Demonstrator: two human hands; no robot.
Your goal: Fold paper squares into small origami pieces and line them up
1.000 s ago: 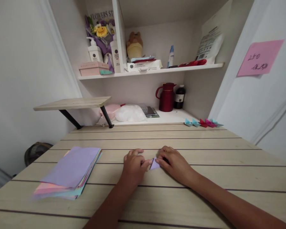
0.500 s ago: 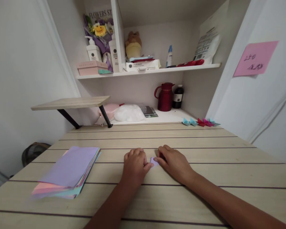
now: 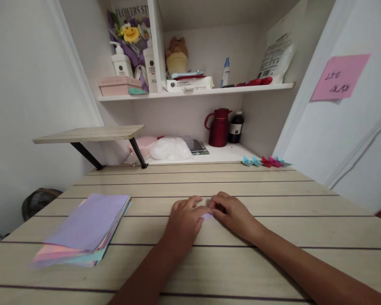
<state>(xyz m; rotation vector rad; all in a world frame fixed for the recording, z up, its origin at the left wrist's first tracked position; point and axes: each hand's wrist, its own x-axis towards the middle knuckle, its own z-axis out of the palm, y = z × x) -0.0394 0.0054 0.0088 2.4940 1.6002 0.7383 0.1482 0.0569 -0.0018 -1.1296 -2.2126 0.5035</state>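
A small folded piece of purple paper (image 3: 207,216) lies on the wooden table, mostly covered by fingers. My right hand (image 3: 230,212) pinches its right side between thumb and curled fingers. From the left, my left hand (image 3: 187,218) reaches over the paper with its fingers spread. One of its fingers stretches across to the tips of my right hand. How the folds run is hidden.
A stack of coloured paper sheets (image 3: 89,222) lies at the left. Several folded paper boats (image 3: 266,161) line the back right edge. Behind stand a red jug (image 3: 219,129) and a dark bottle (image 3: 235,129). A small raised shelf (image 3: 92,133) stands at the back left.
My left hand has shifted right over the purple paper and its fingers have spread, covering more of it. My right hand stays nearly in place. The whole view has shifted slightly.
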